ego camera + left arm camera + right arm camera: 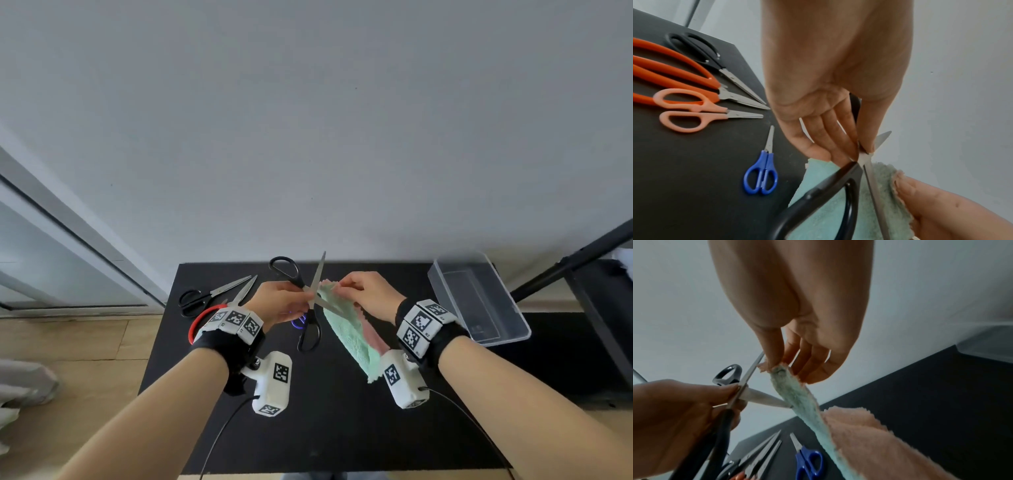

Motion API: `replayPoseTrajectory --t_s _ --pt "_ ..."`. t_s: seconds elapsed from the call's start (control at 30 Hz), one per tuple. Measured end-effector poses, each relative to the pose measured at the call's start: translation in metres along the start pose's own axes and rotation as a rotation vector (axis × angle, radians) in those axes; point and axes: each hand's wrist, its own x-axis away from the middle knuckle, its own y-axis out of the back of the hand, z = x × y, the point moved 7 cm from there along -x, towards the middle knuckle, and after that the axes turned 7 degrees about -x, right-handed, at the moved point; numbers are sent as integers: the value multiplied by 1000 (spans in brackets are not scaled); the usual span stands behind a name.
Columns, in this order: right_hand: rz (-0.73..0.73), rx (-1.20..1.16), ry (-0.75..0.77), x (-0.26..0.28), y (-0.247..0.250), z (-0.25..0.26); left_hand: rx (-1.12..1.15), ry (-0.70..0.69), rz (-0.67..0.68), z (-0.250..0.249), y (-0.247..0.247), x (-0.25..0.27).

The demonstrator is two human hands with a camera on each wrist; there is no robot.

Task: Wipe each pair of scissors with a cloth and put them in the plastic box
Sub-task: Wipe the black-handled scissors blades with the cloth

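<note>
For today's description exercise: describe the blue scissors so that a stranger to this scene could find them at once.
Start at the black table. Several scissors lie on its left side; the blue scissors lie nearest the left hand and the cloth. They alone have blue handles, and are the smallest pair, blades closed.

Your head view is evenly lit by soft daylight, with faint shadows and edges bent by the wide lens. Both wrist views look dimmer, slightly blurred, with nearby skin out of focus.
</note>
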Motion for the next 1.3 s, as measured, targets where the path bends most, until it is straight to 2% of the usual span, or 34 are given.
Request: replayPoseTrajectory --t_s 0.23,0.43,0.67,1.07,1.3 --pt "36 -55 64 4 15 10 -47 -112 6 -32 -16 7" --pt "-7 -133 76 1 21 18 -88 -130 -13 -41 -16 6" --pt "2 -184 92 -2 19 23 -77 -176 27 -51 -23 11" --pt "0 -125 79 -3 25 20 -110 -229 -6 -60 -27 9" --pt "-3 -111 87 -2 31 21 -36 -225 -11 -61 -30 9"
